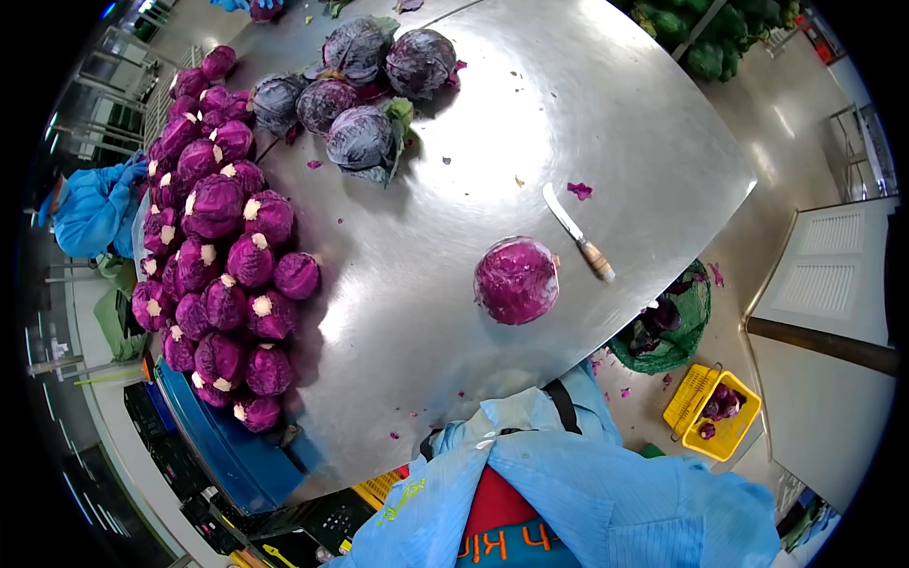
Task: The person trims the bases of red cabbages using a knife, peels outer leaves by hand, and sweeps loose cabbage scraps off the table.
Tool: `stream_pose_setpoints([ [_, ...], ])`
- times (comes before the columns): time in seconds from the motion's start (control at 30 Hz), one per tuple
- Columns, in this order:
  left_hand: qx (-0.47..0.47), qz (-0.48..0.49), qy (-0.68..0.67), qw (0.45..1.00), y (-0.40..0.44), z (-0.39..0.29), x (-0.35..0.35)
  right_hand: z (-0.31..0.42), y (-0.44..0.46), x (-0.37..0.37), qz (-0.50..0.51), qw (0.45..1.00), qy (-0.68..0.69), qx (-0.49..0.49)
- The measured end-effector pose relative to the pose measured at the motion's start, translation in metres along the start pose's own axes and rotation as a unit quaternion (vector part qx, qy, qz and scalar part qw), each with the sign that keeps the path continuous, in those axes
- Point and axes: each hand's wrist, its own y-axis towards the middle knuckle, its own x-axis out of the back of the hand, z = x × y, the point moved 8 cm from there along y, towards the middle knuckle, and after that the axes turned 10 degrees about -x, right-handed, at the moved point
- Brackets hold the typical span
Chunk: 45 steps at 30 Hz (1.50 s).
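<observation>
- One co-worker in blue [90,213], far left, past the counter.
- Many trimmed purple cabbages [213,206], big heap on left side of counter [398,256], lots of pale cut stem ends showing.
- Blue bin [222,431], below the heap, by the counter's lower left edge.
- Five darker cabbages [358,52], grouped just right of the heap's upper part, grayish outer leaves on, a green leaf on the nearest.
- Lone purple cabbage [516,280], on the counter right in front of the wearer, well apart from the heap, pale stub on its right side.
- Grip: both hands out of view, can't tell if open or closed.
- Wearer's blue jacket [625,502], bottom, at the counter edge.
- Knife [578,232], lying just right of lone cabbage, not touching; curved blade up-left, wooden handle down-right.
- Purple leaf scrap [579,191], near the blade.
- Green net [696,317], below the counter's right edge, dark leaves inside.
- Yellow basket [688,402], on the floor, purple pieces [724,402] inside.
- White panel [828,246], far right.
</observation>
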Motion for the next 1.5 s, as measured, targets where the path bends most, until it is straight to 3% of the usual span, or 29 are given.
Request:
stream_pose_setpoints([
  [0.83,-0.001,-0.006,-0.006,1.000,-0.008,0.007,-0.002,0.003,-0.003,-0.003,0.009,1.000,0.001,0.006],
  [1.03,0.000,-0.008,0.009,1.000,-0.005,0.002,0.005,-0.010,0.006,-0.019,0.143,0.988,0.021,0.050],
  [1.17,-0.008,-0.004,0.024,1.000,0.001,-0.007,0.011,-0.007,0.006,0.002,0.253,0.941,0.137,0.178],
  [1.23,-0.011,0.001,0.030,0.999,0.002,-0.008,0.012,0.009,0.005,0.068,0.166,0.938,0.251,0.173],
  [1.3,-0.015,0.011,0.044,0.999,0.003,-0.014,0.015,0.036,0.004,0.144,-0.013,0.925,0.368,0.091],
  [1.37,-0.028,0.035,0.085,0.995,0.009,-0.026,0.034,0.050,0.024,0.194,-0.193,0.860,0.456,0.122],
  [1.43,-0.064,0.042,0.196,0.978,0.019,-0.060,0.083,0.082,0.034,0.230,-0.451,0.854,0.223,0.129],
  [1.47,-0.098,-0.015,0.266,0.959,0.024,-0.088,0.123,0.108,0.029,0.236,-0.555,0.806,0.132,0.157],
  [1.5,-0.141,-0.139,0.299,0.933,0.009,-0.139,0.175,0.134,0.023,0.238,-0.604,0.781,0.055,0.149],
])
